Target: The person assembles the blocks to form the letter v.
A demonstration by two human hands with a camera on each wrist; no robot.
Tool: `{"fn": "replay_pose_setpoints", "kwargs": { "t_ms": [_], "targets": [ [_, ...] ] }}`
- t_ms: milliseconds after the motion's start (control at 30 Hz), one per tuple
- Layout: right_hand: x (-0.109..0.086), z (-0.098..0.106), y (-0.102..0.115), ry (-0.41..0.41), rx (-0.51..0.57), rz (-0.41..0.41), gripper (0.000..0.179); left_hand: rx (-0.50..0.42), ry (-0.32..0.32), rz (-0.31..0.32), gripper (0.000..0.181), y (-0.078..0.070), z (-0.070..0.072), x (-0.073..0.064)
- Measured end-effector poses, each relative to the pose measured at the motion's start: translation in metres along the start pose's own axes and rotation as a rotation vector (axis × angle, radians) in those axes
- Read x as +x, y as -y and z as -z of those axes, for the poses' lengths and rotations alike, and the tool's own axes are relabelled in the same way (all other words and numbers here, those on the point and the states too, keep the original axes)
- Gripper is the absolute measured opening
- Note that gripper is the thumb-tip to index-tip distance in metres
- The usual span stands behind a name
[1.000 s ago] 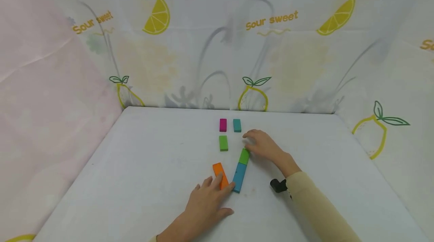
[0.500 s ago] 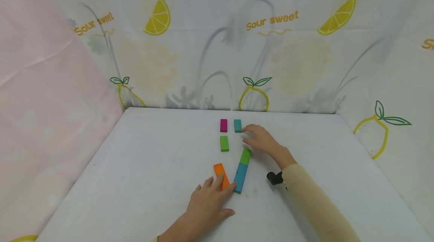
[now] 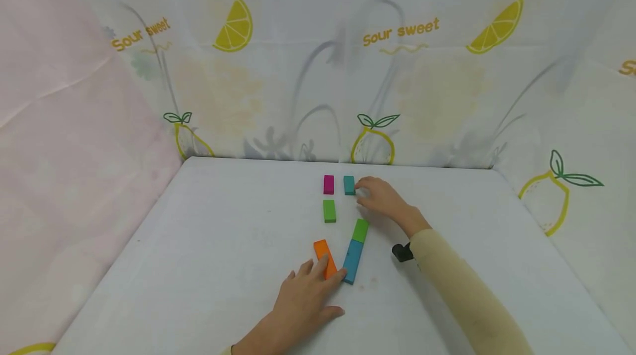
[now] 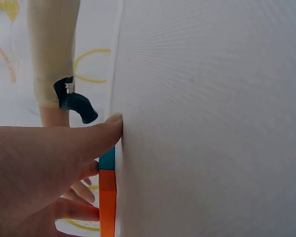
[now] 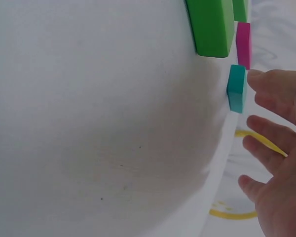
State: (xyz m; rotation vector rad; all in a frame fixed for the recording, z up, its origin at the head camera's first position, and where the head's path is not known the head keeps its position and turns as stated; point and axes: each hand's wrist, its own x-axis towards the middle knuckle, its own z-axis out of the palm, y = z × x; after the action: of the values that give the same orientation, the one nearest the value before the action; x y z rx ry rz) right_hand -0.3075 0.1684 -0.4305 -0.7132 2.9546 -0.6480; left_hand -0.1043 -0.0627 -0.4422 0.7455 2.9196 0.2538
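With fingers spread, my left hand (image 3: 303, 300) rests its fingertips on an orange block (image 3: 322, 249) and on the near end of a blue block (image 3: 353, 262). A green block (image 3: 360, 231) lies end to end with the blue one, the pair slanting up to the right. My right hand (image 3: 385, 200) is beside a teal block (image 3: 349, 185) on the far part of the table, fingers loosely bent and holding nothing. In the right wrist view a fingertip comes right up to the side of the teal block (image 5: 237, 89).
Left of the teal block lies a magenta block (image 3: 329, 184), with a second green block (image 3: 329, 211) nearer to me. All sit on a white table (image 3: 208, 266). A lemon-printed cloth (image 3: 298, 84) hangs behind it. A black device (image 3: 402, 253) is strapped at my right wrist.
My right hand has moved away from me, from beside the far end of the green block to the teal block's right side. My left hand and the blocks stay as they were.
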Motion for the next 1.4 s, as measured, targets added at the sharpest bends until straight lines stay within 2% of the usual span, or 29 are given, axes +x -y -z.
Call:
{"fn": "replay_pose_setpoints", "kwargs": {
  "t_ms": [133, 367, 500, 700, 1100, 1400],
  "targets": [
    [0.005, 0.002, 0.000, -0.011, 0.006, 0.013, 0.038, -0.004, 0.001, 0.006, 0.067, 0.001, -0.001, -0.001],
    [0.012, 0.006, -0.002, 0.034, 0.068, -0.086, 0.040, 0.000, -0.015, -0.003, 0.066, 0.002, -0.002, -0.002],
    [0.017, 0.006, -0.005, 0.059, 0.027, -0.075, 0.039, 0.006, -0.027, -0.007, 0.066, 0.002, -0.002, -0.003],
    [0.021, 0.008, -0.005, 0.066, -0.054, -0.034, 0.037, -0.002, 0.000, 0.000, 0.067, 0.002, -0.004, 0.000],
    [0.033, 0.007, 0.002, 0.043, 0.012, -0.051, 0.040, -0.001, 0.004, 0.002, 0.067, 0.003, -0.004, -0.001],
    [0.039, 0.000, -0.001, 0.037, -0.002, -0.055, 0.039, -0.009, 0.010, 0.005, 0.067, 0.002, -0.004, -0.001]
  ]
}}
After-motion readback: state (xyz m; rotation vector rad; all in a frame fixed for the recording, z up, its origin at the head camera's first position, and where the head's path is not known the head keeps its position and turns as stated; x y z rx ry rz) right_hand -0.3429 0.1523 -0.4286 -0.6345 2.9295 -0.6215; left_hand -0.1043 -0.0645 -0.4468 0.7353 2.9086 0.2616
